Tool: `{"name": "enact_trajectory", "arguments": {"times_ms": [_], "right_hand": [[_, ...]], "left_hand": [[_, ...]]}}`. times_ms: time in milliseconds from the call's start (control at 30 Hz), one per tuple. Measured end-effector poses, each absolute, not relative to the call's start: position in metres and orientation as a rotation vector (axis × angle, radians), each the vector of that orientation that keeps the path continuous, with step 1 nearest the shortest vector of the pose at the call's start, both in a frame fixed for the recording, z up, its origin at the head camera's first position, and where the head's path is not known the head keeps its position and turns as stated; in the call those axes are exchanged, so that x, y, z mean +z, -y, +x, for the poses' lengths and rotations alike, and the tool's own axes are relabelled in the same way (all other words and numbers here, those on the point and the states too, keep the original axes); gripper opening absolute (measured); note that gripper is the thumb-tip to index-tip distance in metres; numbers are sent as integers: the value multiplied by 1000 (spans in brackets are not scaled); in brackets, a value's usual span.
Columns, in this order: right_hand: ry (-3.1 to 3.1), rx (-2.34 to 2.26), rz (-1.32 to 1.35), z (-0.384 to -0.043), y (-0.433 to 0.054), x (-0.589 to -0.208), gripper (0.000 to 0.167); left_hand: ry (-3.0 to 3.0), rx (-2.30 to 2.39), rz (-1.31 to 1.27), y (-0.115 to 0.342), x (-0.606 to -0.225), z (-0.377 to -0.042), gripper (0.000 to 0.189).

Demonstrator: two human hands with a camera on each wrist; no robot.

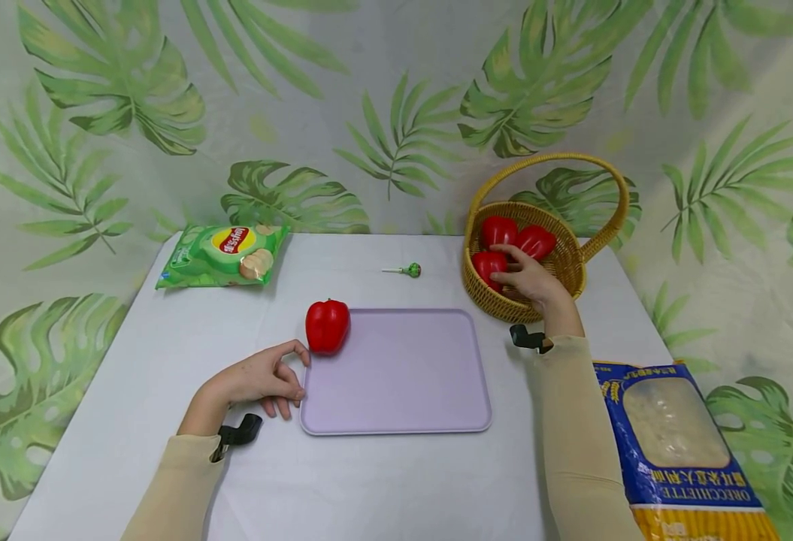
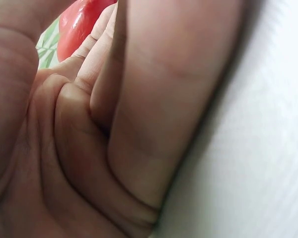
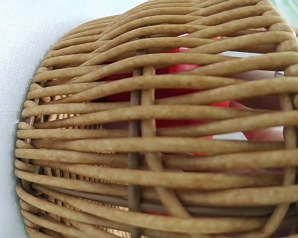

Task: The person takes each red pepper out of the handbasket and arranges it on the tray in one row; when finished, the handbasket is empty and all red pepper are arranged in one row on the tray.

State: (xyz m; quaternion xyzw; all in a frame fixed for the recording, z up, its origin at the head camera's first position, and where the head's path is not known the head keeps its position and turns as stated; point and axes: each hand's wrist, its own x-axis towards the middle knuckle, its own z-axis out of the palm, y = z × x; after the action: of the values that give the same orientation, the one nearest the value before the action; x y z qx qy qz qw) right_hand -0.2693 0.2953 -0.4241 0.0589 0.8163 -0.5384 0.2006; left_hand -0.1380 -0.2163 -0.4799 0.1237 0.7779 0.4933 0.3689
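Observation:
My right hand (image 1: 531, 278) reaches into a wicker basket (image 1: 565, 233) at the back right. Its fingers grip the nearest red bell pepper (image 1: 487, 264) from above, and two more red peppers (image 1: 537, 242) lie beside it. Through the weave of the basket (image 3: 213, 111) the right wrist view shows bits of red and part of the hand. My left hand (image 1: 261, 379) rests at the left edge of a lilac tray (image 1: 396, 376), index finger and thumb touching its rim, fingers loosely bent. Another red bell pepper (image 1: 327, 327) sits on the tray's back left corner.
A green bag of chips (image 1: 223, 255) lies at the back left. Behind the tray is a small lollipop (image 1: 406, 270). At the front right lies a blue and yellow pasta bag (image 1: 680, 443). The basket's tall handle (image 1: 552, 159) arches over its opening.

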Motion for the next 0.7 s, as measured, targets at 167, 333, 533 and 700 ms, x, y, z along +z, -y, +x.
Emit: {"name": "enact_trajectory", "arguments": {"times_ms": [167,333,533,700], "right_hand": [[-2290,-1499,153,-270,-297,-425,74],[-2303,-1510,163,-267,-296,-424,73],[-2367,-1519,178,-264,-292,-419,71],[-2471,-1458,159,-259,-290,-410,68]], "left_hand": [[-1996,1266,319,216,-481,-138,50],[-1998,1266,321,217,-482,-138,50],[-2002,1266,326,217,-482,-138,50],[-2005,1265,323,216,-481,-138,50]]}}
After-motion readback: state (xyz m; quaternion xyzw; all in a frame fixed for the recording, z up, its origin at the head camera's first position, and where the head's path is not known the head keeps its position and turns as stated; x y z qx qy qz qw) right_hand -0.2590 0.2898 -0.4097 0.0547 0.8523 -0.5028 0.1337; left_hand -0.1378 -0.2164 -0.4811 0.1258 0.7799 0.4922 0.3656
